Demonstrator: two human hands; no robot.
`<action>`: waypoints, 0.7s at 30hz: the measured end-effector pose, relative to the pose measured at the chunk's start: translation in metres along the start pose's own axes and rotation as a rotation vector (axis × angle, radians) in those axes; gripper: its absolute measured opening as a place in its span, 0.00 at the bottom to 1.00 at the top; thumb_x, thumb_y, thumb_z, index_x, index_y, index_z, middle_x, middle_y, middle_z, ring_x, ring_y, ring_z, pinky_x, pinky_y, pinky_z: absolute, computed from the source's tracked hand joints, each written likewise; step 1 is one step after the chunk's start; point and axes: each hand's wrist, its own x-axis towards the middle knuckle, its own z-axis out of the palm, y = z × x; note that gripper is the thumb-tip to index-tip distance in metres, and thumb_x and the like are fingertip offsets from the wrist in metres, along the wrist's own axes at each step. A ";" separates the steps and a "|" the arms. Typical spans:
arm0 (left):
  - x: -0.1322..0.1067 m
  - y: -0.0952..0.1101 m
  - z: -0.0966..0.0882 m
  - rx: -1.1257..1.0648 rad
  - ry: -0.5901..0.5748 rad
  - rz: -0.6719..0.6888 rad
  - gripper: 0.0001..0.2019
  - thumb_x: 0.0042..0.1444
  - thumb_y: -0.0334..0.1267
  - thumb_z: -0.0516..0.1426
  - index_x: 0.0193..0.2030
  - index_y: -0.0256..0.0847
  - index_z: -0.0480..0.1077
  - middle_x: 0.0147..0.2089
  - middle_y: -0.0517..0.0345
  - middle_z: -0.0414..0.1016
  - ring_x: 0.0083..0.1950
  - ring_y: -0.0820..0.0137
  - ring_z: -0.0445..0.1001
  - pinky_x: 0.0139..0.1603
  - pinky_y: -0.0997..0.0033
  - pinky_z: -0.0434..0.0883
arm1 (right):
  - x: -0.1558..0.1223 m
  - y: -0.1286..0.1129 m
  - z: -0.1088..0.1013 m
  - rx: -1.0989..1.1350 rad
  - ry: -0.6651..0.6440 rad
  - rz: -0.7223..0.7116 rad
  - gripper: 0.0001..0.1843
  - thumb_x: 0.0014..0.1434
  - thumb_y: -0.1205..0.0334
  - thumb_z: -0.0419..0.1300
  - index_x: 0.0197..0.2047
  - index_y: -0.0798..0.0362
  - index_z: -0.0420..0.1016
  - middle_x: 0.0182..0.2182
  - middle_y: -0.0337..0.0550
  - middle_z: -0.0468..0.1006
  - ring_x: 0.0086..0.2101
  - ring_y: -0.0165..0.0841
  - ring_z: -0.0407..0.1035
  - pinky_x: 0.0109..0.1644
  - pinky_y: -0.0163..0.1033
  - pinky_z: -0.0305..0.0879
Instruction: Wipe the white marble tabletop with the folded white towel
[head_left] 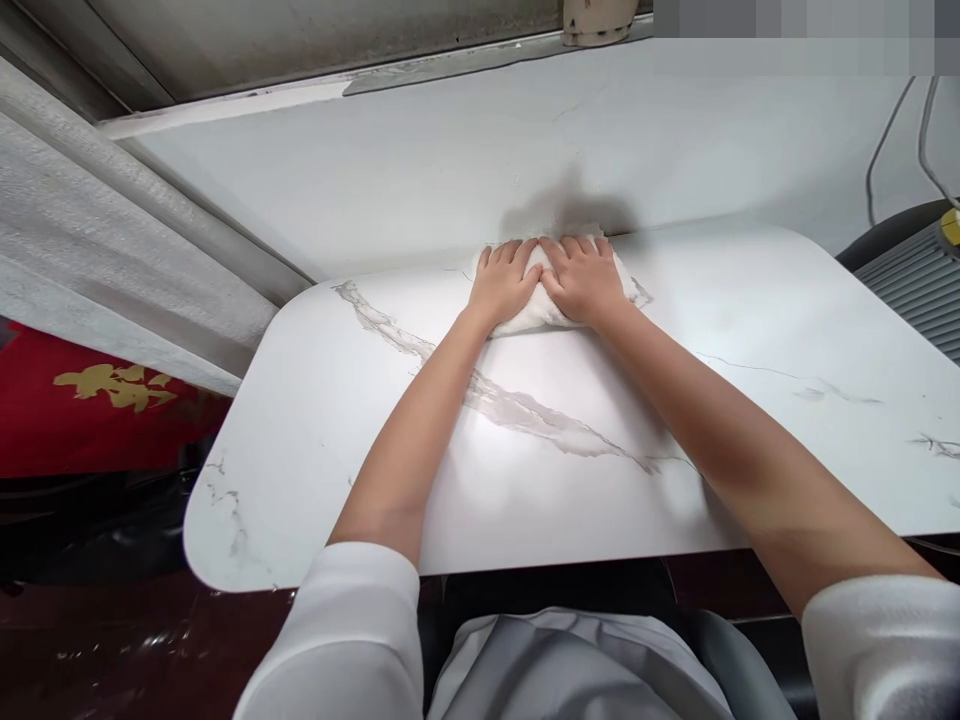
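Note:
A folded white cloth (555,312) lies on the white marble-patterned table (480,510), close to the wall at its far edge. Flat on the cloth's left part rests my left hand (508,280), its fingers stretched toward the wall. My right hand (586,278) presses on the right part in the same way, fingers extended. The two thumbs nearly meet in the middle; I cannot tell whether they touch. Both hands are open on top of the cloth and cover much of it.
Behind the table rises a white wall (420,180) with a ledge, where a beaker-like cup (598,22) stands. A pale curtain (112,220) and red fabric with gold print (97,400) are at left. A grey ribbed object (919,280) and cables (889,150) are at right.

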 end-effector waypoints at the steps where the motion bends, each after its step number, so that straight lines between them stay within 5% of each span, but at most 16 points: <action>1: -0.004 0.001 -0.001 0.002 -0.006 0.001 0.25 0.70 0.41 0.41 0.71 0.42 0.56 0.72 0.50 0.60 0.74 0.64 0.55 0.76 0.53 0.44 | -0.004 -0.001 -0.001 0.003 -0.003 -0.007 0.31 0.69 0.56 0.37 0.70 0.57 0.57 0.62 0.58 0.67 0.61 0.51 0.57 0.66 0.63 0.42; 11: -0.084 0.018 -0.018 0.029 -0.070 0.049 0.25 0.71 0.40 0.41 0.72 0.39 0.55 0.75 0.47 0.56 0.76 0.65 0.51 0.76 0.52 0.43 | -0.081 -0.048 -0.022 -0.054 -0.012 0.022 0.32 0.69 0.56 0.39 0.72 0.61 0.56 0.66 0.63 0.63 0.66 0.52 0.53 0.67 0.63 0.43; 21: -0.211 0.046 -0.036 0.058 -0.084 0.058 0.26 0.71 0.42 0.42 0.72 0.35 0.54 0.75 0.42 0.55 0.77 0.59 0.49 0.76 0.47 0.42 | -0.189 -0.107 -0.056 -0.112 -0.039 -0.082 0.32 0.69 0.57 0.42 0.71 0.63 0.57 0.66 0.64 0.64 0.65 0.55 0.55 0.68 0.63 0.46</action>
